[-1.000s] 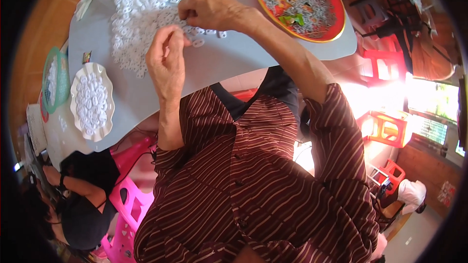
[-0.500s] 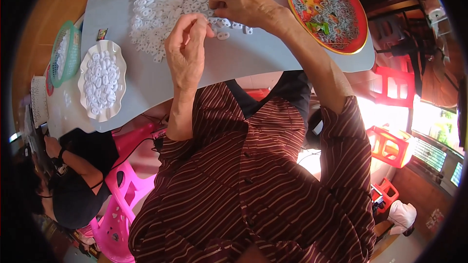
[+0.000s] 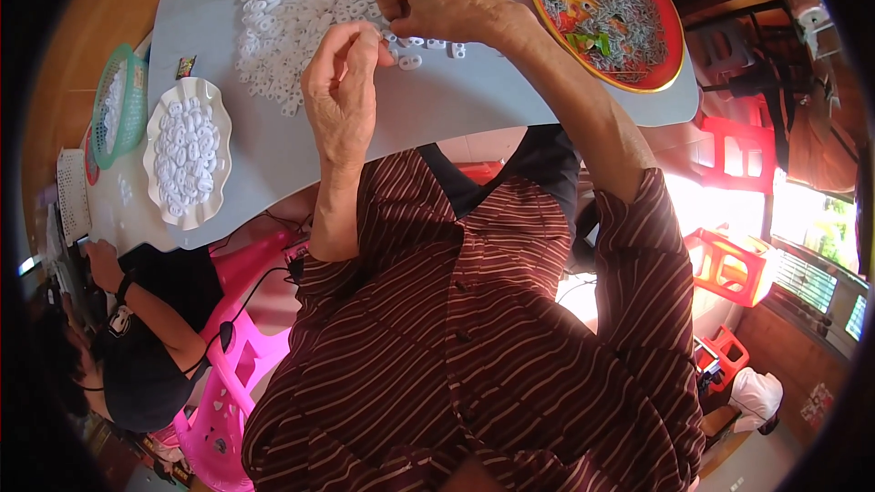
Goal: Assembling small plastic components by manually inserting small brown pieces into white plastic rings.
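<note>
My left hand (image 3: pixel 342 82) is raised over the grey table with thumb and fingertips pressed together; whatever lies between them is too small or hidden to make out. Just beyond it, my right hand (image 3: pixel 439 2) is closed with its fingers curled inward, and its fingertips are partly out of sight. Both hands are at the edge of a large pile of small white oval plastic pieces with holes (image 3: pixel 273 46). A short row of the same pieces (image 3: pixel 436 44) lies below my right hand. One loose white piece (image 3: pixel 410 62) sits closer to me.
A red round tray (image 3: pixel 676 59) at the right holds many small grey metal parts (image 3: pixel 629 18). At the left are a white scalloped dish (image 3: pixel 223 141) of white pieces and a green basket (image 3: pixel 135 109). Another person (image 3: pixel 146 337) sits at lower left, by a pink chair (image 3: pixel 241 374).
The whole view has shifted slightly. My right hand has turned a little, its fingers still curled, while my left hand keeps its pinch. The other person's arm has moved slightly.
</note>
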Available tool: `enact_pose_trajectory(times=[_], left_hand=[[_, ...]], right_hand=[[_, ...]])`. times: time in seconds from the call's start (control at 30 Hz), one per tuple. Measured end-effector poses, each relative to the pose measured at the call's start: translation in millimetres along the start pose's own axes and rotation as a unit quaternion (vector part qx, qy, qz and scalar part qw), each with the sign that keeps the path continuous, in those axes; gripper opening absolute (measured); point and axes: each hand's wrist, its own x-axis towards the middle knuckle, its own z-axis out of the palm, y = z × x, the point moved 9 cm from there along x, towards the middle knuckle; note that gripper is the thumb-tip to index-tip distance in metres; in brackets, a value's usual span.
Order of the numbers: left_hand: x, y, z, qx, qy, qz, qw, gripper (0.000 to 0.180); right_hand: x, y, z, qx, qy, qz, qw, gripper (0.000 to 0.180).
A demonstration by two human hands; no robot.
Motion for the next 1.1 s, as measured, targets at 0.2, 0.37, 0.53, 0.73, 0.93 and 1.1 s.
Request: enact_pose_trajectory(times=[0.2,0.37,0.53,0.73,0.93,1.1], left_hand=[[1,0,0,-0.030,0.002,0.002,1.000,0.020],[2,-4,4,-0.007,-0.017,-0.012,1.000,0.020],[8,-27,9,-0.193,-0.043,-0.096,0.976,0.024],[0,-36,42,-0.363,-0.138,-0.203,0.899,0.025],[0,-26,48,-0.303,-0.128,-0.158,0.931,0.019],[-4,-25,50,-0.246,-0.093,-0.109,0.959,0.015]], right_hand=[[-5,11,-7,0.074,0.074,-0.022,0.994,0.014],[-17,6,-26,0.089,0.126,-0.029,0.988,0.025],[-35,-9,-43,0.231,0.112,-0.009,0.966,0.020],[-50,-6,-39,0.236,0.099,0.050,0.966,0.015],[-61,-11,-48,0.197,0.165,-0.058,0.965,0.014],[-70,-13,-41,0.174,0.197,0.001,0.965,0.014]])
